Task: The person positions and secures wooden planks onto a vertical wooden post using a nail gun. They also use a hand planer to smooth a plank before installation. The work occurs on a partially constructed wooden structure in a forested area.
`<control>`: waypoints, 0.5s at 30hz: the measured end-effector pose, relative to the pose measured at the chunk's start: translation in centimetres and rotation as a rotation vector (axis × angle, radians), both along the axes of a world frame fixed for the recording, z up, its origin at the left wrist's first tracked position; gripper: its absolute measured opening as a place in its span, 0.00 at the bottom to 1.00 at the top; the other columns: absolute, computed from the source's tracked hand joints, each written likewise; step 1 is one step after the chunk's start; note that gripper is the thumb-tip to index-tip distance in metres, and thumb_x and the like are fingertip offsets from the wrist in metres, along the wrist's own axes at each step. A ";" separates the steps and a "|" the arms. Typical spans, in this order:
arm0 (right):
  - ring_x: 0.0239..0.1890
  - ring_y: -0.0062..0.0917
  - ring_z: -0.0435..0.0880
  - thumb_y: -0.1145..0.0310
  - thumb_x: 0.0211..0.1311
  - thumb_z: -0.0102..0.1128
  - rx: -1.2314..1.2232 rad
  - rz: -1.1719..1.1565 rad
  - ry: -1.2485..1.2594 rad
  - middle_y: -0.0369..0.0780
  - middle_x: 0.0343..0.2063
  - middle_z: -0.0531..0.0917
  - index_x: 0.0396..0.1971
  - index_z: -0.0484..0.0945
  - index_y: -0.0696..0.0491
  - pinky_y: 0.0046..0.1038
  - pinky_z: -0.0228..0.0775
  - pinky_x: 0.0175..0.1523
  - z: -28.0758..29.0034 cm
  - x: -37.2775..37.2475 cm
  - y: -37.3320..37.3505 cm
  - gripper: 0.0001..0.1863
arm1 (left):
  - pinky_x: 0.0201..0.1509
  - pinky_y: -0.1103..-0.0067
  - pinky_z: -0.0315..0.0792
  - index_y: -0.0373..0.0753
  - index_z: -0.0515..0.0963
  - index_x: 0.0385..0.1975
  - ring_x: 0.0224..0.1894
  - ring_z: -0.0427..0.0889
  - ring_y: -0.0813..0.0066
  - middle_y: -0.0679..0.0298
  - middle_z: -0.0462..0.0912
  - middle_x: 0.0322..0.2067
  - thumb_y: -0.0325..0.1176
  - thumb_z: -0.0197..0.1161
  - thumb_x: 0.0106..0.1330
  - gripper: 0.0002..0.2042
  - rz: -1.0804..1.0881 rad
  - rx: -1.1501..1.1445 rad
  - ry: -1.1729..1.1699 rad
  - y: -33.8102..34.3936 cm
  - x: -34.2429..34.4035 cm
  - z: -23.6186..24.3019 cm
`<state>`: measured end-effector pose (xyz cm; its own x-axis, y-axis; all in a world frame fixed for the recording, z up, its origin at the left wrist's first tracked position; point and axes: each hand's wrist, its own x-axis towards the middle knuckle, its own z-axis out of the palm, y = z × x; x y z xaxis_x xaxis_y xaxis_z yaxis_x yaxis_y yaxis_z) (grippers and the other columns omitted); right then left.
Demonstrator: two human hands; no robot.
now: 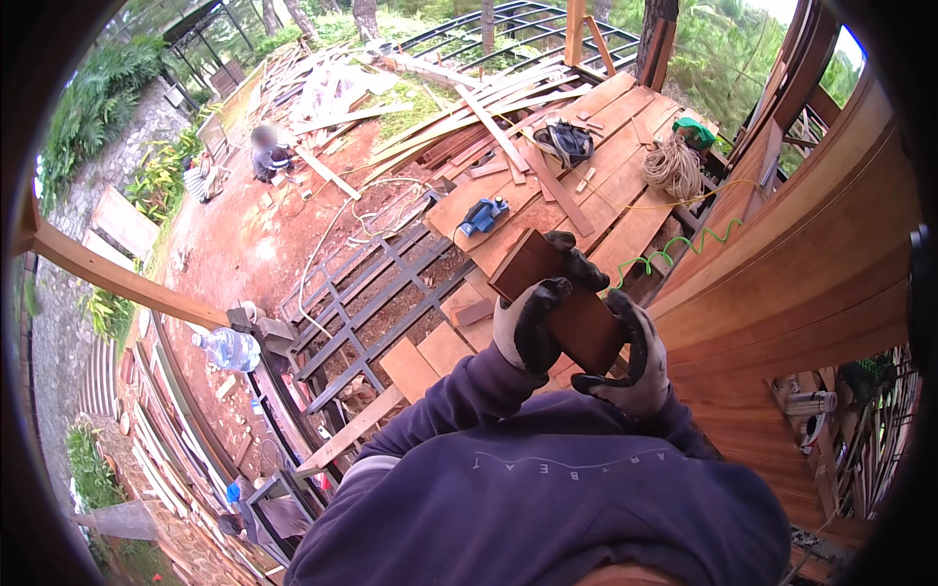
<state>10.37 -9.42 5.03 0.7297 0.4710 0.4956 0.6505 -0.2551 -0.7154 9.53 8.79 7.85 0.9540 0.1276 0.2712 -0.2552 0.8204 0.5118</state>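
In the head view, a dark brown wooden piece (590, 326) is between the two gloved hands, in front of the person's chest and above the plank floor (606, 208). The left hand (529, 327) is partly closed, with its curled fingers against the left side of the wood. The right hand (635, 357) is curved half open around the right, lower end, and it touches the wood also. Black glove fingertips (578, 260) appear at the far edge, but one cannot tell which hand they belong to. A blue power tool (481, 217) rests on the floor beyond.
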 end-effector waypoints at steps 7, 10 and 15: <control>0.51 0.38 0.83 0.62 0.35 0.84 -0.101 0.022 0.054 0.51 0.50 0.80 0.60 0.68 0.63 0.36 0.75 0.56 1.1 -0.5 -0.2 0.49 | 0.55 0.60 0.75 0.34 0.67 0.55 0.47 0.80 0.57 0.57 0.77 0.40 0.28 0.61 0.56 0.25 -0.026 -0.002 0.021 -0.1 -0.1 0.0; 0.53 0.38 0.82 0.62 0.36 0.84 -0.087 0.034 0.098 0.52 0.51 0.79 0.61 0.68 0.63 0.35 0.75 0.56 1.3 -0.7 0.0 0.50 | 0.54 0.60 0.76 0.34 0.67 0.55 0.47 0.80 0.56 0.56 0.77 0.40 0.28 0.61 0.56 0.24 -0.041 0.010 0.041 0.1 -0.2 -0.2; 0.51 0.43 0.83 0.58 0.38 0.83 -0.099 0.051 0.114 0.53 0.50 0.80 0.64 0.65 0.61 0.37 0.76 0.53 1.5 -0.8 -0.2 0.52 | 0.53 0.60 0.76 0.34 0.67 0.55 0.48 0.80 0.54 0.55 0.78 0.40 0.28 0.61 0.56 0.24 -0.051 0.027 0.056 0.2 -0.5 -0.6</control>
